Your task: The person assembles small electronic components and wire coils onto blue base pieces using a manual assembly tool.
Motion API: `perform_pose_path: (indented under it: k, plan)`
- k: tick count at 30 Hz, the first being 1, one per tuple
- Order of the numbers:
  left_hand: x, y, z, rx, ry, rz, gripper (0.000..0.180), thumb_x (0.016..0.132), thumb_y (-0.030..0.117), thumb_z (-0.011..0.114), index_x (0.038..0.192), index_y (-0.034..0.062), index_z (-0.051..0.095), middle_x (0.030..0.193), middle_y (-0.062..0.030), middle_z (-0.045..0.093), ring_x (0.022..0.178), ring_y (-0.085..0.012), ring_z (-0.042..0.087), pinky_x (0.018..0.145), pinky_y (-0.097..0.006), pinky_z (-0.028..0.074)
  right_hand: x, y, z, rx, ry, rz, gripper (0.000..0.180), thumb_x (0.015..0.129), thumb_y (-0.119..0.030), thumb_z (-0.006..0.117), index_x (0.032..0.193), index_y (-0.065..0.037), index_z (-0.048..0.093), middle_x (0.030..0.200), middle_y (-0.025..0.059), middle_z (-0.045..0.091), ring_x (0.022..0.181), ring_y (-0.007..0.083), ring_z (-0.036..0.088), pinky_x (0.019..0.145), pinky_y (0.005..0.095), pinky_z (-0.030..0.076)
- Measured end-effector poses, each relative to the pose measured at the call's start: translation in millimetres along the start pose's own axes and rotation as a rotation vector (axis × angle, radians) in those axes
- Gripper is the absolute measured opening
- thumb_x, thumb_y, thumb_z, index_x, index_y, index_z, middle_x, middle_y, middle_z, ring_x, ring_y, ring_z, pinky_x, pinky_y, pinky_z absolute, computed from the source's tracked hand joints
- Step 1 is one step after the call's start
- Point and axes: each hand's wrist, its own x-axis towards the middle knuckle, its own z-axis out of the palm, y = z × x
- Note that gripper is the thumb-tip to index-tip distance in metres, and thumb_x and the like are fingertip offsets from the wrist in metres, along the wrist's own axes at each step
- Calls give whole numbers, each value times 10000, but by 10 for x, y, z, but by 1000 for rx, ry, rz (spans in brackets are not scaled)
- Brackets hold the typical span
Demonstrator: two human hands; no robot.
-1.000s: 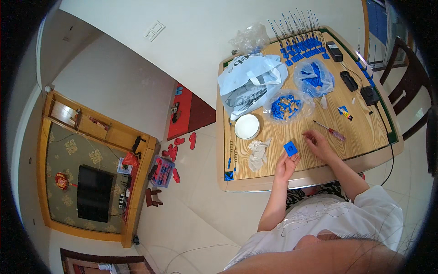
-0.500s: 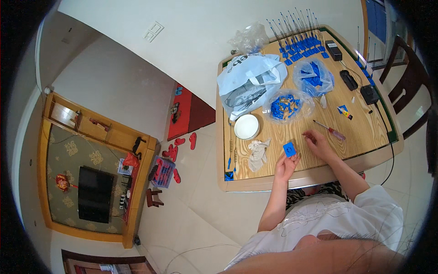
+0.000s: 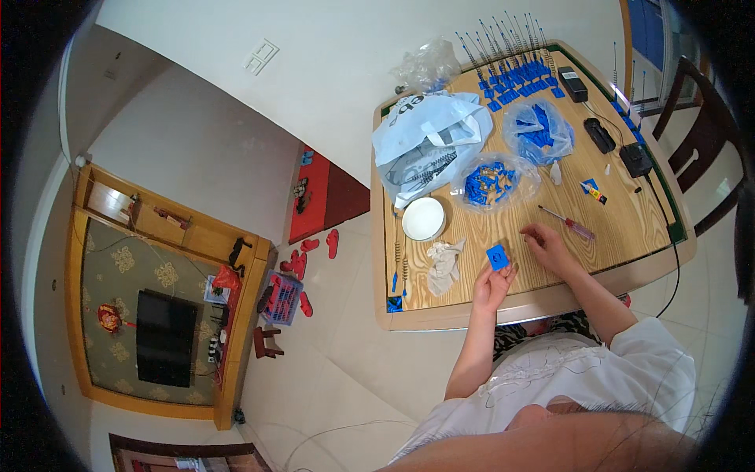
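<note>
right of centre in the head view, a wooden table (image 3: 629, 228) with a green edge runs from the upper middle toward the right side of the frame. left hand (image 3: 492, 285) sits at the table's near edge, palm up, fingers curled partway; its fingertips pinch a small blue square part (image 3: 496, 256), held just above the wood. right hand (image 3: 548, 246) lies just to the right of that part, knuckles up, fingers bent loosely down onto the tabletop; cannot tell whether anything is under them. hands are near each other but apart.

just above the right hand: a screwdriver (image 3: 568, 223) with a reddish handle, lying flat and slanted. left of the left hand: a crumpled pale cloth (image 3: 444, 263), and above that a round white dish (image 3: 424, 219). further up the table: two clear bags of blue parts (image 3: 492, 182), a large white plastic bag (image 3: 429, 145), and rows of blue pieces with thin metal rods (image 3: 515, 75) near the far edge. black boxes (image 3: 602, 135) sit at the upper right of the table, with a dark chair (image 3: 708, 149) beyond.

lower left of the frame: a wooden tv cabinet (image 3: 169, 315) with a dark screen. person's white shirt fills the lower right.
</note>
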Motion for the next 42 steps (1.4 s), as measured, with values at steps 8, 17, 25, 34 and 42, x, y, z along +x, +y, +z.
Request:
perform_pose_path:
  k: [8,17,25,34,42]
  plan:
    - [-11,15,-15,0,13,3,419,919,210,483,1301,46,425,1161,-119,590,1103,-229,545,1007,-427,377,4,-16,13,0,-17,6,147,865,-59,546,993,-29,613,783,50,609,653,101,534,598,255,448]
    - [6,-22,143,-12,82,13,342,914,177,491,1218,22,484,1135,-129,582,982,-209,576,981,-400,404,16,203,15,163,22,-15,281,908,24,372,1133,-13,536,847,70,614,739,123,571,705,269,479]
    - [0,-9,115,-8,82,8,332,913,171,492,1205,14,488,1133,-134,588,993,-217,578,987,-407,400,-4,168,44,304,49,87,235,892,17,468,1109,10,557,913,87,647,803,135,615,766,266,498]
    - [8,-5,-19,1,5,18,299,923,211,486,1173,52,528,1121,-108,617,1071,-237,564,993,-437,387,-2,92,-15,-14,-80,198,184,851,-163,627,931,2,628,756,89,651,660,111,591,599,277,467]
    - [9,-7,-2,22,29,17,284,923,188,496,1175,58,524,1119,-93,615,1057,-217,569,987,-419,400,3,48,14,44,10,62,153,862,-141,604,920,-1,625,734,74,643,640,105,574,602,268,471]
